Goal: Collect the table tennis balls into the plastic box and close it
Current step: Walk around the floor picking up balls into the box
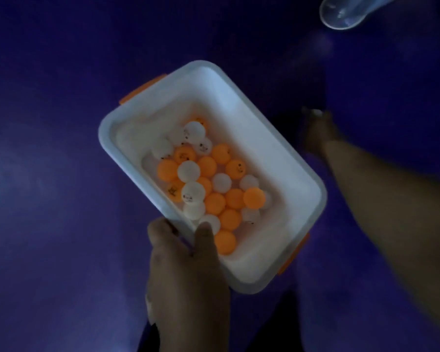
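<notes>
A white plastic box (277,158) with orange clips on two sides is held above a dark purple floor, lid off. Several orange and white table tennis balls (208,184) lie inside it. My left hand (186,273) grips the box's near rim, thumb over the edge and fingers outside. My right hand (318,130) reaches out to the right of the box, low toward the floor. It is dark and blurred, with something small and pale at its fingertips; whether it is a ball cannot be told.
A clear plastic container (346,11) shows at the top right edge. The purple floor (61,174) surrounds the box. My dark-clothed legs show at the bottom.
</notes>
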Demonstrator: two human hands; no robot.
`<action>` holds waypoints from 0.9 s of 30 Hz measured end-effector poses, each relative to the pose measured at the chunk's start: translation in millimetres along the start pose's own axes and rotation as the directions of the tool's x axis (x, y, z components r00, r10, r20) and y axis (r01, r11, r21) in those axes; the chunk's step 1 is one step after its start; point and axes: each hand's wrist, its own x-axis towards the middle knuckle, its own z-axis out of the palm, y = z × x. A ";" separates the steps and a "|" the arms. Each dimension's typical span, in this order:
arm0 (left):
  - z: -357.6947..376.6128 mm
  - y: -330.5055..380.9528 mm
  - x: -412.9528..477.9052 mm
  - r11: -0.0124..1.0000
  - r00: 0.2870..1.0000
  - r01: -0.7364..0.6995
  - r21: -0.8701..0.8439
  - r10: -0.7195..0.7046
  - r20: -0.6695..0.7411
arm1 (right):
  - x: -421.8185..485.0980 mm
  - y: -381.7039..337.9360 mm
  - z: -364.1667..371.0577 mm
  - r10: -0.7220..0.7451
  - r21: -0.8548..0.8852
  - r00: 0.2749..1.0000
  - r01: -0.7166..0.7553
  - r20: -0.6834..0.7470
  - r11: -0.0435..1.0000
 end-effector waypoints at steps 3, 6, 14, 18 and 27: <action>-6.7 4.4 8.7 0.998 0.998 0.057 0.036 -0.057 -0.015 | -2.0 1.5 -4.2 0.036 -0.039 0.999 -0.035 0.038 0.999; -11.3 9.5 9.2 0.995 0.997 0.083 0.055 -0.083 -0.007 | -20.6 -4.2 -10.0 0.124 0.132 0.992 -0.118 -0.038 0.984; -25.1 21.8 -5.8 0.995 0.995 0.096 -0.002 -0.095 0.041 | -129.6 -78.9 -101.4 0.095 0.723 0.819 0.438 -0.566 0.534; -47.4 43.6 -30.0 0.997 0.993 0.043 -0.066 -0.035 0.113 | -210.8 -106.7 -150.1 -0.205 0.552 0.803 0.545 -0.559 0.632; -154.1 122.3 -124.2 0.997 0.986 -0.050 -0.053 0.058 0.155 | -341.6 -138.0 -278.4 -0.249 0.766 0.955 0.279 -0.160 0.579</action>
